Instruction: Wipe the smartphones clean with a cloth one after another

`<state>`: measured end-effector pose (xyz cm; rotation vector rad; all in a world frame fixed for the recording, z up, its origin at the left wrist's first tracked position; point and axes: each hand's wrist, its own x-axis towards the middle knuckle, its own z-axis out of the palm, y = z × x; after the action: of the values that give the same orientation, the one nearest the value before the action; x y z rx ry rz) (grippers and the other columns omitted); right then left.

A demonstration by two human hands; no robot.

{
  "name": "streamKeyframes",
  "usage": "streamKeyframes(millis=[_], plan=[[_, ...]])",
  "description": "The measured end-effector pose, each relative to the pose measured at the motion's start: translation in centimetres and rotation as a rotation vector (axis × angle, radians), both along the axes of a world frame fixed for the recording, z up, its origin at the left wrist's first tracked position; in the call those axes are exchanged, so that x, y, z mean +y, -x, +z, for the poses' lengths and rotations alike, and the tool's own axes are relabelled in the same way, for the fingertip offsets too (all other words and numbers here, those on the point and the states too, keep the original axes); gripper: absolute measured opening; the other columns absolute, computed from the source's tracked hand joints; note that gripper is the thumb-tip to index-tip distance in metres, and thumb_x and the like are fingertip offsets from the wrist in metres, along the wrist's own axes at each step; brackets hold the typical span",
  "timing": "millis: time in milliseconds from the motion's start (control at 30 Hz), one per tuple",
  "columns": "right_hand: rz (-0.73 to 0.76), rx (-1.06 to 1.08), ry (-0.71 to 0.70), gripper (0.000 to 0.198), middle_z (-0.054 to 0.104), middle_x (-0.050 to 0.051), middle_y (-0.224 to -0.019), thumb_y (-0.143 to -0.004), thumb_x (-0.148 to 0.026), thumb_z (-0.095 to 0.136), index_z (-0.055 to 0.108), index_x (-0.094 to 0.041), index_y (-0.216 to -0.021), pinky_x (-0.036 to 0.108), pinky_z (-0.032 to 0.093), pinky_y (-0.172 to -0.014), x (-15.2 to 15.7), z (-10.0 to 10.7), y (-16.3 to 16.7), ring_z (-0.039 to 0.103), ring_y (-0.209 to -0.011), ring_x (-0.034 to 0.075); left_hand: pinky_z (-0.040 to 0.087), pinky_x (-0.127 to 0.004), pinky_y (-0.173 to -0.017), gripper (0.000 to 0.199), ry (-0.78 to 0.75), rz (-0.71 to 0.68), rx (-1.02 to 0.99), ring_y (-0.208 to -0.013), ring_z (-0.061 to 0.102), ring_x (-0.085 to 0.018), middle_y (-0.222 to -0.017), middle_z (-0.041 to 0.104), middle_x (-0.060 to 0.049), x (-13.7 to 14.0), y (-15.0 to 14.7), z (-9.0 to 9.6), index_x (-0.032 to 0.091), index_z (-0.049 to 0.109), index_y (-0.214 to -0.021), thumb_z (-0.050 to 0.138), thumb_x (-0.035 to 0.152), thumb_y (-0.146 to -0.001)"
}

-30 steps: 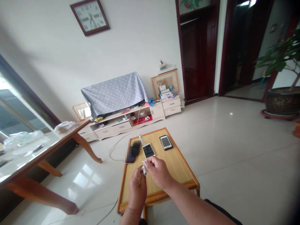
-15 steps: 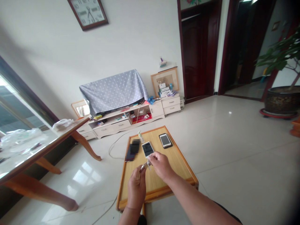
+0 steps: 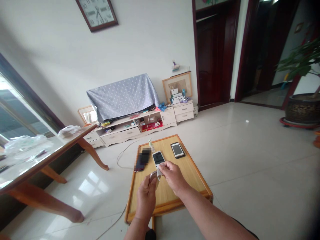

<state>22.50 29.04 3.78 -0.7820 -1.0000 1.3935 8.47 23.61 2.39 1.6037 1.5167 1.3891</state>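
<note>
Over the small wooden table [image 3: 187, 180], my left hand [image 3: 146, 196] is closed around a thin phone [image 3: 153, 174], held tilted with its silvery edge showing. My right hand [image 3: 172, 176] pinches a small white wipe [image 3: 159, 173] against the phone's upper end. Fingers cover much of both things. Just beyond the hands a white phone [image 3: 158, 156] with a dark screen lies flat. Another white phone [image 3: 177, 150] rests on a black case or phone to the right. A pump bottle [image 3: 151, 145] stands at the far edge, near a dark, pixelated flat object [image 3: 142, 160] on the left.
A larger glass-topped table [image 3: 52, 151] with plastic bags stands at the left. A cable [image 3: 119, 156] runs along the tiled floor. Against the wall is a low white cabinet [image 3: 120, 137] under a blue cloth [image 3: 125, 96]. A potted plant [image 3: 302, 108] stands far right.
The phone in my left hand has turned slightly, showing more of its edge, and the wipe sits a little differently against it. The whole view has shifted slightly.
</note>
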Motion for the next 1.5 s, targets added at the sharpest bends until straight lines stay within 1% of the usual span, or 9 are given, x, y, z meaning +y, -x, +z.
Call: streamKeyframes(millis=[167, 400, 667, 800, 900, 1067, 1233, 1400, 1500], plan=[[0.052, 0.175, 0.179, 0.038, 0.054, -0.004, -0.061, -0.073, -0.051, 0.079, 0.067, -0.016, -0.084, 0.020, 0.024, -0.048, 0.1, 0.2, 0.0, 0.041, -0.052, 0.008, 0.047, -0.026, -0.071, 0.032, 0.079, 0.029, -0.161, -0.080, 0.061, -0.017, -0.087, 0.071, -0.002, 0.2, -0.1, -0.1, 0.020, 0.071, -0.100, 0.067, 0.048, -0.087], [0.058, 0.030, 0.137, 0.038, 0.054, -0.004, -0.057, -0.075, -0.053, 0.075, 0.067, -0.017, -0.080, 0.021, 0.026, -0.044, -0.7, -0.8, 0.7, 0.039, -0.045, 0.008, 0.052, -0.031, -0.082, 0.046, 0.098, 0.021, -0.627, -0.090, 0.067, -0.019, -0.105, 0.073, -0.006, 0.7, -1.0, 1.0, 0.019, 0.067, -0.115, 0.076, 0.046, -0.079], [0.055, -0.186, 0.030, 0.033, 0.068, 0.002, -0.069, -0.075, -0.049, 0.075, 0.070, -0.016, -0.072, 0.027, 0.043, -0.060, -0.5, -2.7, 1.1, 0.059, -0.067, 0.018, 0.052, -0.025, -0.080, 0.030, 0.003, 0.168, -0.917, -0.083, 0.066, -0.012, -0.088, 0.072, 0.000, 1.7, 1.0, 2.3, 0.019, 0.059, -0.085, 0.082, 0.038, -0.077], [0.034, -0.137, 0.106, 0.034, 0.069, 0.002, -0.073, -0.078, -0.051, 0.070, 0.069, -0.017, -0.080, 0.025, 0.040, -0.057, -1.0, -2.8, 1.6, 0.061, -0.068, 0.017, 0.052, -0.022, -0.083, 0.024, -0.059, 0.255, -1.046, -0.085, 0.065, -0.009, -0.086, 0.069, 0.002, 2.3, 2.4, 2.2, 0.020, 0.052, -0.078, 0.076, 0.023, -0.082], [0.164, 0.016, 0.256, 0.043, 0.069, 0.004, -0.077, -0.074, -0.057, 0.073, 0.064, -0.018, -0.088, 0.021, 0.029, -0.049, -1.8, -2.9, 2.5, 0.065, -0.066, 0.016, 0.054, -0.026, -0.086, 0.016, -0.055, 0.292, -1.122, -0.090, 0.067, -0.011, -0.094, 0.071, 0.001, 2.9, 2.6, 2.0, 0.021, 0.054, -0.083, 0.070, 0.019, -0.085], [0.260, 0.131, 0.311, 0.050, 0.072, 0.006, -0.086, -0.071, -0.059, 0.077, 0.063, -0.017, -0.093, 0.019, 0.029, -0.049, -2.1, -3.2, 3.0, 0.068, -0.069, 0.016, 0.055, -0.030, -0.087, 0.018, -0.007, 0.187, -1.141, -0.093, 0.067, -0.014, -0.103, 0.072, -0.003, 2.7, 2.3, 1.7, 0.021, 0.062, -0.101, 0.069, 0.024, -0.085], [0.183, 0.002, 0.239, 0.043, 0.065, -0.001, -0.070, -0.075, -0.054, 0.075, 0.067, -0.017, -0.095, 0.020, 0.030, -0.051, -0.1, -3.0, 0.4, 0.051, -0.054, 0.009, 0.054, -0.032, -0.087, 0.035, 0.148, -0.011, -1.000, -0.100, 0.067, -0.019, -0.112, 0.071, -0.006, 0.7, 3.6, 1.2, 0.020, 0.067, -0.113, 0.073, 0.032, -0.081], [0.218, -0.141, 0.168, 0.037, 0.066, 0.000, -0.071, -0.073, -0.049, 0.076, 0.070, -0.017, -0.090, 0.022, 0.037, -0.055, 1.0, -3.3, -1.6, 0.050, -0.056, 0.010, 0.053, -0.029, -0.078, 0.035, 0.385, -0.084, -0.715, -0.086, 0.068, -0.019, -0.097, 0.075, -0.007, -0.9, 5.1, 0.1, 0.017, 0.074, -0.104, 0.079, 0.039, -0.077], [0.188, -0.198, 0.160, 0.032, 0.064, -0.001, -0.066, -0.071, -0.046, 0.076, 0.069, -0.017, -0.081, 0.023, 0.038, -0.054, 1.3, -4.0, -1.4, 0.052, -0.056, 0.011, 0.053, -0.031, -0.079, 0.041, 0.440, -0.158, -0.631, -0.087, 0.070, -0.023, -0.095, 0.077, -0.010, -1.1, 5.2, -0.4, 0.015, 0.075, -0.103, 0.080, 0.045, -0.075]])
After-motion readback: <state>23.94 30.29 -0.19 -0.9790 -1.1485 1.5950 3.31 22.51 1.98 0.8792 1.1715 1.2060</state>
